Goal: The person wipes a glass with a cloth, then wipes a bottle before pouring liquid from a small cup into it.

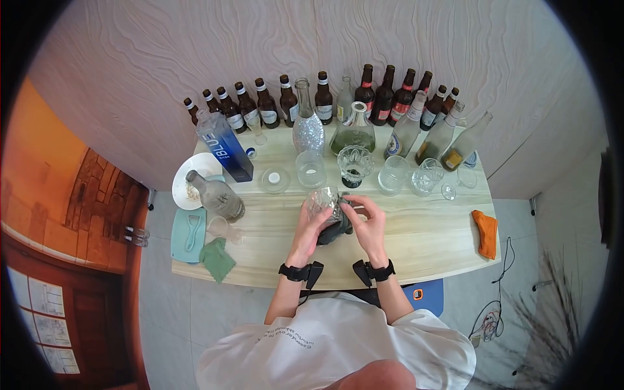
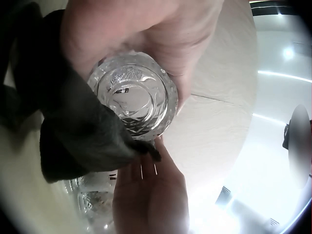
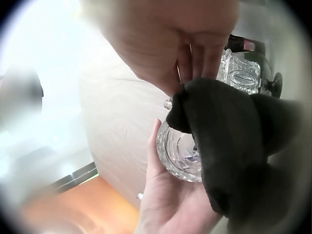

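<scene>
tumbler (image 2: 136,92): glossy cut glass | rag (image 2: 80,114): matt cloth | tabletop (image 1: 429,227): smooth, wood-grained | tall bottle (image 1: 308,134): rough, glittery

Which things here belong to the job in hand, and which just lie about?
In use:
clear faceted glass tumbler in left hand
dark grey fabric cloth in right hand

Lying about:
orange folded cloth
teal Y-shaped peeler
blue glass bottle

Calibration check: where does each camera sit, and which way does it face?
Head: on the head, facing forward and down at table, bottles; shows left grip, right grip, forearms, shirt.
Left wrist: worn there, facing the glass in the left grip; right grip shows too.
Right wrist: worn there, facing the dark cloth the right grip pinches; left grip shows too.
Shared: glass and dark cloth appear in both wrist views.
</scene>
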Demonstrator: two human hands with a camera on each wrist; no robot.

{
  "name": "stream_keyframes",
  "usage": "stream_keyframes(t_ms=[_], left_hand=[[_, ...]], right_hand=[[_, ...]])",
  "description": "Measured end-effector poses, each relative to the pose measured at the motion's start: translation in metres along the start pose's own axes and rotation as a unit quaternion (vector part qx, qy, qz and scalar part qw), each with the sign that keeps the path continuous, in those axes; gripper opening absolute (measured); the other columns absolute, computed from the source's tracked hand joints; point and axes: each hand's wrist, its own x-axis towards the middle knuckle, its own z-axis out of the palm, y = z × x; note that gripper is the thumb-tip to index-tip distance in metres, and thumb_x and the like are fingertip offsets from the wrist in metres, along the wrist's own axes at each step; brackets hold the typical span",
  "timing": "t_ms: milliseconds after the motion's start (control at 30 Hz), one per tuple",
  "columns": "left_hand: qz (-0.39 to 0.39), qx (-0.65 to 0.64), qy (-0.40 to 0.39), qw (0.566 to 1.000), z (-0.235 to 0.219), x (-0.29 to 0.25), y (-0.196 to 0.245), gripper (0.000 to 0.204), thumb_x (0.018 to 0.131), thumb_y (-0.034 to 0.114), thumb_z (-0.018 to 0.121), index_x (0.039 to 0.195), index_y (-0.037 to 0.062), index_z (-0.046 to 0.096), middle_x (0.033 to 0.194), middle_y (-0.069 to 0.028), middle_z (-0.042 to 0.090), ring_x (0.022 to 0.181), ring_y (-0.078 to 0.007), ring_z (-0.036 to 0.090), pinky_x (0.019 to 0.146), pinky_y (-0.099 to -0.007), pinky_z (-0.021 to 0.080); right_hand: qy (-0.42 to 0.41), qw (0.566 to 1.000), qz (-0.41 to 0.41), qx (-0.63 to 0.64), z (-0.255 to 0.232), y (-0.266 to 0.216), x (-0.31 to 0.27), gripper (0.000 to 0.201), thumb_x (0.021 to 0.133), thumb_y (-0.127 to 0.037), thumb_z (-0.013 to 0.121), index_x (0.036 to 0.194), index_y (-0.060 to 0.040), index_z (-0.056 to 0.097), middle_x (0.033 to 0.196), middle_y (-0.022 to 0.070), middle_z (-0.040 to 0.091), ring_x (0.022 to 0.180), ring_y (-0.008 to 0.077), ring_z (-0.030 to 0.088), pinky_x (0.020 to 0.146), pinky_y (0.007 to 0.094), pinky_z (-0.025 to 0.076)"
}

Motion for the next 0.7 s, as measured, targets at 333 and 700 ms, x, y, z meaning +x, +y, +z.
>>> stream_keyframes(t_ms=[333, 700], left_hand=[[0.067, 0.098, 0.035, 0.992, -0.012, -0.006, 0.002, 0.059, 0.097, 0.021, 0.082, 0.145, 0.0015, 0.054, 0.137, -0.0096, 0.067, 0.127, -0.0163, 0.064, 0.110, -0.0353, 0.050], [0.024, 0.043, -0.017, 0.999, -0.031, 0.004, -0.029, 0.054, 0.106, 0.031, 0.068, 0.147, -0.0004, 0.054, 0.139, -0.0087, 0.065, 0.127, -0.0163, 0.063, 0.111, -0.0363, 0.050]], right_hand=[[-0.033, 0.997, 0.068, -0.021, 0.007, 0.013, -0.009, 0.025, 0.099, -0.011, 0.077, 0.122, -0.0036, 0.080, 0.109, 0.0115, 0.081, 0.085, 0.0157, 0.075, 0.077, 0.0315, 0.059], [-0.011, 0.989, 0.083, 0.120, 0.002, 0.042, 0.001, 0.029, 0.096, -0.005, 0.081, 0.125, -0.0019, 0.078, 0.108, 0.0069, 0.080, 0.094, 0.0099, 0.072, 0.083, 0.0253, 0.057]])
